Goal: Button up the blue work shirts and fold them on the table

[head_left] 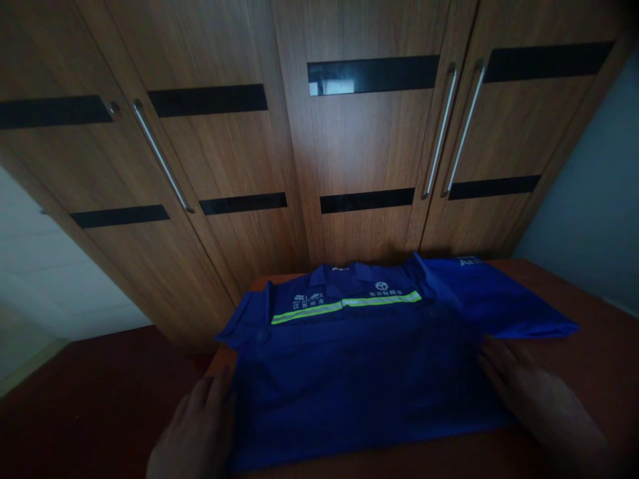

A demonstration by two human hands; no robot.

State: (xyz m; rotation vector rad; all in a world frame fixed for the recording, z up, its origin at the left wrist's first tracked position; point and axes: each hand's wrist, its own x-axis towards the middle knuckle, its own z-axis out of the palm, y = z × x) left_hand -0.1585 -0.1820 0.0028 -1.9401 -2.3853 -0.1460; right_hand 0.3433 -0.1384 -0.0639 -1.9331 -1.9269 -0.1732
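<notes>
A dark blue work shirt (359,379) lies spread on the reddish-brown table (389,460), collar toward the wardrobe, with a yellow-green reflective stripe and white logos across its chest. At the shirt's left edge is my left hand (200,426), blurred; whether its fingers grip the cloth cannot be made out. My right hand (542,396) rests at the right edge of the shirt, fingers stretched over the cloth and somewhat blurred. Beyond that hand, a brighter blue folded garment or bag (494,296) with white lettering lies partly against the shirt's right sleeve.
A wooden wardrobe (359,146) with dark strips and long metal handles stands just behind the table. To the left, a dark red floor (100,406) shows below a pale wall. A bluish wall (584,199) is at the right.
</notes>
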